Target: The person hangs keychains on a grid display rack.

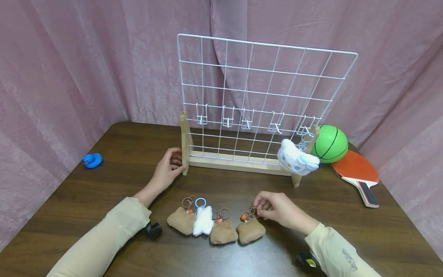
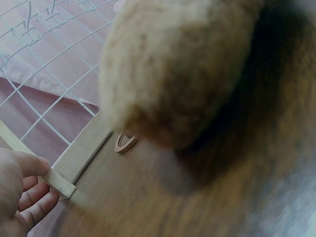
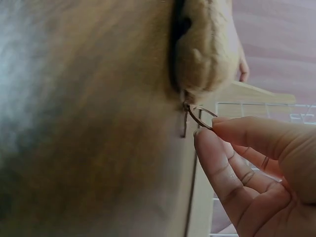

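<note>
My right hand (image 1: pixel 279 209) pinches the metal ring (image 3: pixel 200 119) of the rightmost brown plush keychain (image 1: pixel 250 231) between thumb and fingertips; its plush body lies on the table. Beside it, in a row, are a second brown plush keychain (image 1: pixel 223 232), a white one (image 1: pixel 203 221) with a blue ring and a third brown one (image 1: pixel 181 221). At the rack's left end, my left hand (image 1: pixel 164 171) grips the wooden leg (image 1: pixel 185 146), thumb in front and fingers behind. A white plush keychain (image 1: pixel 297 157) with blue details hangs from the rightmost hook of the white wire rack (image 1: pixel 268 93).
Several white hooks (image 1: pixel 246 124) line the rack's lower part. Behind its right end sits a green ball (image 1: pixel 330 143) next to a red table tennis paddle (image 1: pixel 356 169). On the table's left side stands a blue rubber duck (image 1: pixel 92 160). A pink curtain (image 1: pixel 86 69) hangs behind.
</note>
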`<move>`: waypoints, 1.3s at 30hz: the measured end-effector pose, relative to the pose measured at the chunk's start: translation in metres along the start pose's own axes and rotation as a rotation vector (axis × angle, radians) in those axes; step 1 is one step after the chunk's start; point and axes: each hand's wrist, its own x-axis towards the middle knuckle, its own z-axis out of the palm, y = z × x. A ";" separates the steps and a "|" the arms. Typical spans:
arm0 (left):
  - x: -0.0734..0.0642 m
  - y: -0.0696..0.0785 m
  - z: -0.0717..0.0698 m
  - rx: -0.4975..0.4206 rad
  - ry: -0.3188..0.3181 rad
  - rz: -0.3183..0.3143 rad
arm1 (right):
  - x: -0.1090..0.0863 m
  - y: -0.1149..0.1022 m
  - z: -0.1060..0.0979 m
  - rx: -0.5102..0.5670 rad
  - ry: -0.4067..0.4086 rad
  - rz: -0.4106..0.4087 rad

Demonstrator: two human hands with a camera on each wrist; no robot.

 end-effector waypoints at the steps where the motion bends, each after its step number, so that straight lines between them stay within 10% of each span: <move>1: 0.000 0.000 0.000 0.002 -0.001 0.002 | -0.001 -0.001 -0.001 0.002 0.004 -0.006; 39: -0.001 0.003 0.000 -0.009 -0.012 -0.029 | -0.012 -0.039 -0.053 -0.118 0.081 -0.106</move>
